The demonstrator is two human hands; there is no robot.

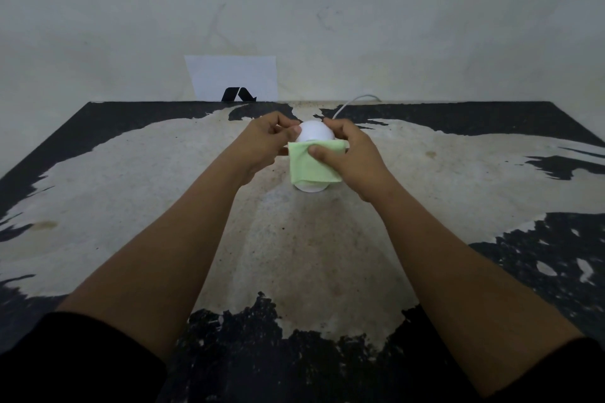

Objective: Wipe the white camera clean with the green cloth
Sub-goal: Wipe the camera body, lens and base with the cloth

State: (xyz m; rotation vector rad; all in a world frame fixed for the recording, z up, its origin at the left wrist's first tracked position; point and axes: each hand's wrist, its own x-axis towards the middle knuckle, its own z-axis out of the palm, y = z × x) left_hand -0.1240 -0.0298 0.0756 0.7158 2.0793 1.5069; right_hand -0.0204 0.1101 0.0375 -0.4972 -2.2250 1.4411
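The white camera [316,131], a round dome on a small base, stands upright near the middle of the table's far half. A light green cloth [307,167] is draped over its near side, hiding most of the body; only the dome top and the base rim show. My left hand [263,144] grips the camera's left side, thumb on the dome. My right hand [348,155] presses the cloth against the camera from the right, thumb on the fabric.
The worn table [294,255] has black patches along its edges and a pale scuffed middle. A white cable [352,102] runs from the camera to the back wall. A white sheet with a black mark [234,78] leans against the wall.
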